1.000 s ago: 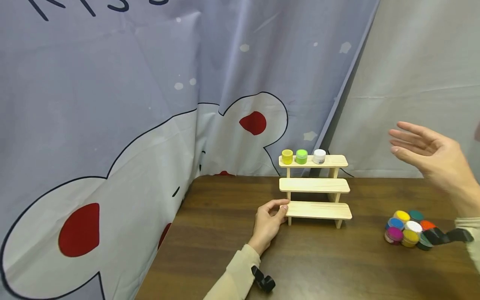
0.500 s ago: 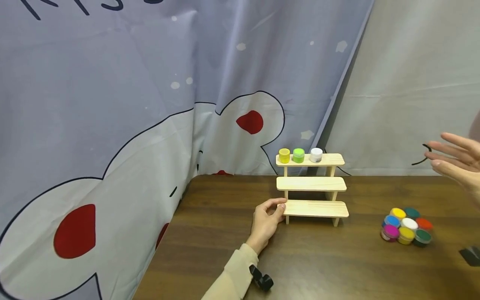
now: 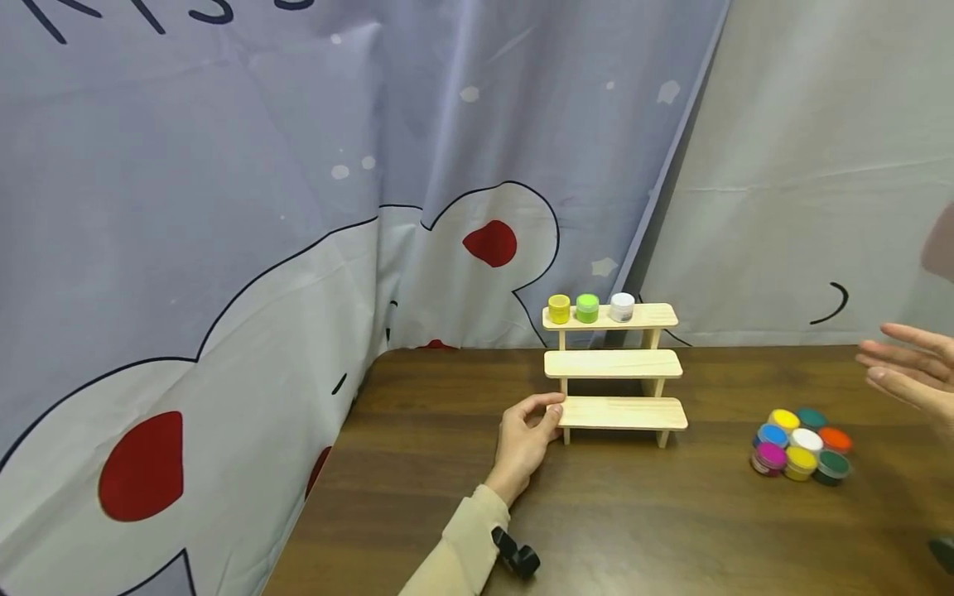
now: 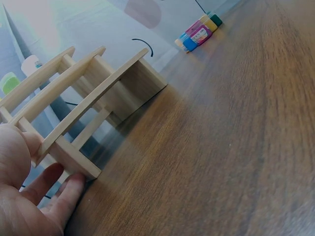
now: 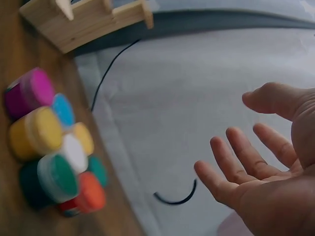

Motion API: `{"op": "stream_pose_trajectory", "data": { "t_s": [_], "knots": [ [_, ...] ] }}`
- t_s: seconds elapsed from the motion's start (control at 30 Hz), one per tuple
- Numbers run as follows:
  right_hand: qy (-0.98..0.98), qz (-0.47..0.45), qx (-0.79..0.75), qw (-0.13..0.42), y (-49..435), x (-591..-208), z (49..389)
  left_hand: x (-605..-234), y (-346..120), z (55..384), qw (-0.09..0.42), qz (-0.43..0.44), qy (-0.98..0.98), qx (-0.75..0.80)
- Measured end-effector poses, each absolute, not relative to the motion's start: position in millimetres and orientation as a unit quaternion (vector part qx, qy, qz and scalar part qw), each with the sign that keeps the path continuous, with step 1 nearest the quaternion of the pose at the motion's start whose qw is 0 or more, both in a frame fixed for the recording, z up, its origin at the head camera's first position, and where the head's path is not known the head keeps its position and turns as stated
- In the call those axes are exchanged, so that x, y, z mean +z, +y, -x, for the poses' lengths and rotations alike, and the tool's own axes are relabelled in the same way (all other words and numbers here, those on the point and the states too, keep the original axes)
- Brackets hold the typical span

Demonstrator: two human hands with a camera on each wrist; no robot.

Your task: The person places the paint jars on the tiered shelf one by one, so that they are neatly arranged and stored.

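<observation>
A three-tier wooden display stand (image 3: 623, 412) stands on the table. My left hand (image 3: 524, 439) grips the left end of its lowest tier; in the left wrist view the thumb lies over the board and the fingers (image 4: 68, 196) are below it. On the top tier sit a yellow paint pot (image 3: 559, 310), a light green paint pot (image 3: 587, 309) and a white paint pot (image 3: 622, 307). At the right edge my right hand (image 3: 918, 368) hovers with spread fingers and nothing in it. Near it several paint pots (image 3: 801, 463) form a tight cluster on the table.
Brown wooden table (image 3: 596, 521) lies under everything. A grey-blue printed curtain (image 3: 298, 124) and a pale curtain (image 3: 820, 124) hang behind its back edge. The middle tier (image 3: 613, 363) of the stand carries nothing.
My right hand has moved right and then down, away from the stand's side and out past the pot cluster. My left hand keeps its grip on the stand, and the view has shifted slightly.
</observation>
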State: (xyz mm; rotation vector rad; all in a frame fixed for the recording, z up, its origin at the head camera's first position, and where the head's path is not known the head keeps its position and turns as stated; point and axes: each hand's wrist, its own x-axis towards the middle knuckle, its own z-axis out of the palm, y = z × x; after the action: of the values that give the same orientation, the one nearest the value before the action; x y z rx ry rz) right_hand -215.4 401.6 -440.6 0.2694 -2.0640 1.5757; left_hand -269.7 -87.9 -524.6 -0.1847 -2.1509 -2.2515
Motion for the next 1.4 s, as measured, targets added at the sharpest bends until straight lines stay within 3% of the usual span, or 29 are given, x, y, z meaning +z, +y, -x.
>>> {"op": "stream_pose_trajectory", "data": {
  "t_s": [0.27, 0.77, 0.93, 1.17, 1.4],
  "knots": [
    [-0.688, -0.151, 0.671, 0.232, 412, -488, 213, -523, -89, 269, 0.006, 0.053, -0.690, -0.721],
    [-0.689, -0.111, 0.703, 0.138, 428, -544, 202, -524, -89, 271, 0.012, 0.065, -0.687, -0.724],
    [-0.739, -0.055, 0.658, 0.135, 424, -552, 196, -524, -88, 270, 0.004, 0.060, -0.684, -0.727],
    [-0.720, -0.088, 0.674, 0.142, 425, -558, 196, -524, -87, 271, 0.008, 0.067, -0.683, -0.727],
    [-0.771, -0.066, 0.616, 0.146, 422, -560, 195, -524, -88, 271, 0.007, 0.059, -0.682, -0.728]
  ]
}}
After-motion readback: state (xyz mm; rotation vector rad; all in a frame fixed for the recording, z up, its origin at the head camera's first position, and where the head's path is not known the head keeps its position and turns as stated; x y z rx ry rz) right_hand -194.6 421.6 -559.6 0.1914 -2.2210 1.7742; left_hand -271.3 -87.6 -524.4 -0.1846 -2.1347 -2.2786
